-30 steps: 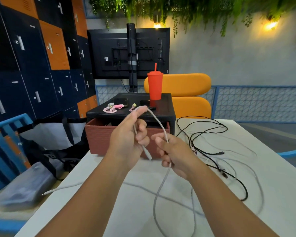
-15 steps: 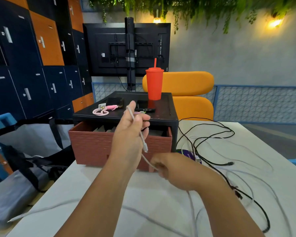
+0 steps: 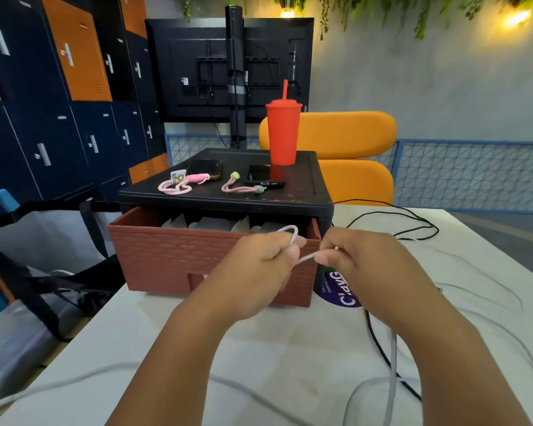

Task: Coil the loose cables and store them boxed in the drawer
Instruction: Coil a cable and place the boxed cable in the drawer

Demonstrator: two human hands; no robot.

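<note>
Hands meet above a white table (image 3: pixel 197 333), just in front of a brick-red plastic drawer (image 3: pixel 173 256) that stands pulled out of a black box-shaped cabinet (image 3: pixel 290 199). The left hand (image 3: pixel 259 265) has its fingers curled tightly round a thin white cable (image 3: pixel 308 258), and a small loop of that cable rises above its forefinger, in front of the drawer's right corner. The right hand (image 3: pixel 366 265) pinches the same cable between thumb and forefinger, close beside the left, so a short taut stretch spans the gap between them. From under the right hand the cable drops to the table and trails toward the near edge, where it bends round in a loose curve. A thin black cable (image 3: pixel 413 230) lies in slack loops on the table to the right of the cabinet and crosses the white one near the bottom. Inside the drawer, pale upright shapes (image 3: pixel 210 224) show, too hidden to identify. On the cabinet top are a red plastic tumbler with lid and straw (image 3: pixel 283 133), standing upright, two dark phones (image 3: pixel 205 169) lying flat, and two pink cord straps (image 3: pixel 174 188). A round purple sticker (image 3: pixel 340 292) shows on the table between the cabinet and the right wrist. A pale bag with black straps (image 3: pixel 37 238) sits off the table's left edge, and an orange padded chair (image 3: pixel 351 139) stands behind the cabinet.
</note>
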